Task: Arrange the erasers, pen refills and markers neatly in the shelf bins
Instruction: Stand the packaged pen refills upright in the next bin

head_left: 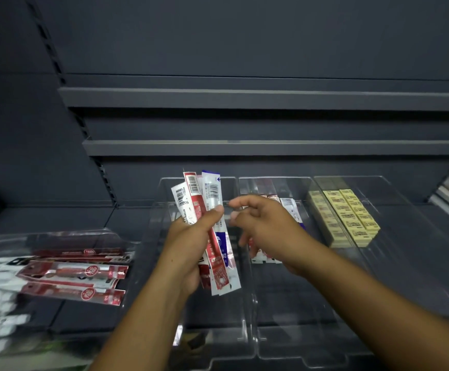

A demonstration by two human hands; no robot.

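Dark grey shop shelving (244, 148) backs a row of clear bins. The left hand (191, 236) grips a fan of pen refill packets (204, 194) upright, thumb pressed across them, probably so each can be drawn off singly. The right hand (266, 228) hovers just beside, fingers loosely curled on nothing, apparently reaching for one. Behind it, sorted refills (290, 207) lie in the middle bin (271, 180); erasers (349, 212) sit stacked to the right; loose packets (76, 271) wait at the left.

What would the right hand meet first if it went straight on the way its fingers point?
Most likely the pen refill packs gripped in the left hand; the right hand points at them, though depth is unclear.
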